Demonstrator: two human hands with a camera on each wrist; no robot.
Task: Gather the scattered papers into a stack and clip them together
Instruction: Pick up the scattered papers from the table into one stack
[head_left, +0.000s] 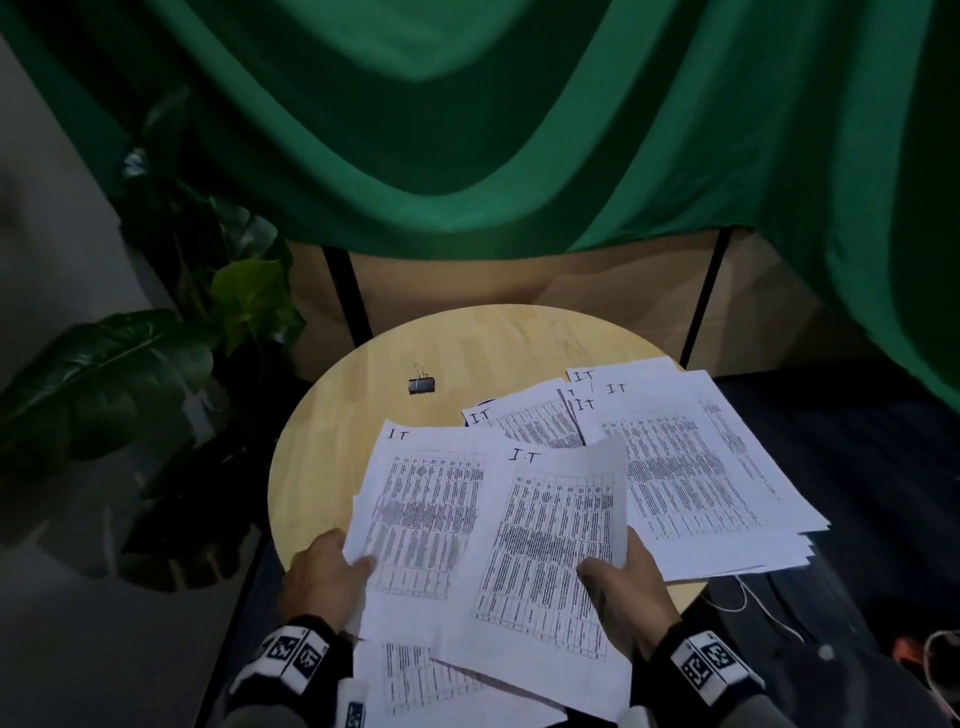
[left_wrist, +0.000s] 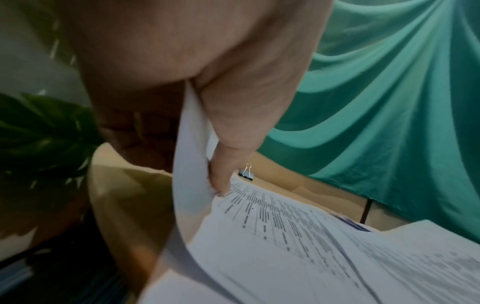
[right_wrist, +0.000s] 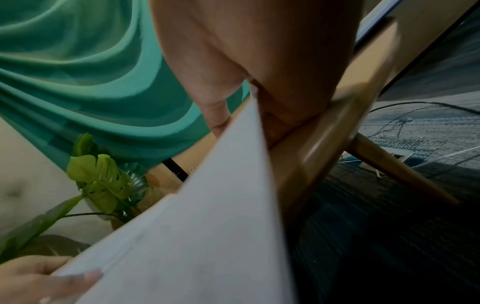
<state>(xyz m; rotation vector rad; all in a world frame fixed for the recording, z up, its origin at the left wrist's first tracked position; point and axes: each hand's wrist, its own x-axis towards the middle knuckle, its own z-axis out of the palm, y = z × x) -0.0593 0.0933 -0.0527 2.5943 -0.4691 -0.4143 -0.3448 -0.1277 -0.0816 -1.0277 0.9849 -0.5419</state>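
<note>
Both hands pinch printed sheets at the table's (head_left: 332, 415) near edge, thumbs on top: left hand (head_left: 324, 577) one sheet (head_left: 426, 499), right hand (head_left: 623, 592) another (head_left: 550, 551). Each sheet reads "I.T" at its head. More papers (head_left: 691, 467) overhang the right edge; clip (head_left: 421, 384) lies near the far edge.

I see printed sheets (head_left: 431, 514) marked "I.T" fanned loosely at the near counter edge, a messier overlapping pile (head_left: 691, 467) to the right. Black binder clip (head_left: 421, 385) lies apart, farther back.

Printed rows on the papers (head_left: 550, 540) blur beyond reading — the nearest sheets run off the bottom edge.
</note>
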